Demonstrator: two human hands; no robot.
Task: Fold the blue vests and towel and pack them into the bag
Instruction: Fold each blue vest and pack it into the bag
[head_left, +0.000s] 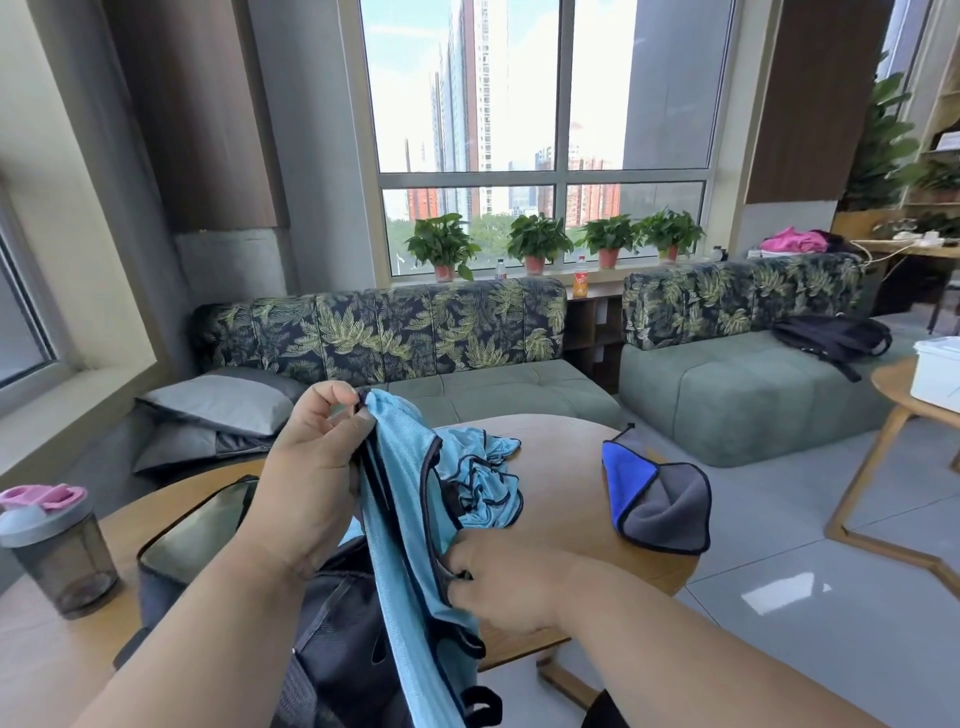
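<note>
two hands on one blue vest, held above the table edge.
left hand (311, 467) pinches the held vest (402, 519) at its top, fingers curled; right hand (498, 577) grips its dark trim lower down. second vest (483, 478) lies crumpled on the table (561, 519), towel (660, 499) well to its right. open bag (208, 535) sits at left.

Single head-worn wide-angle view, forward and downward, close above the table (571, 457).
</note>
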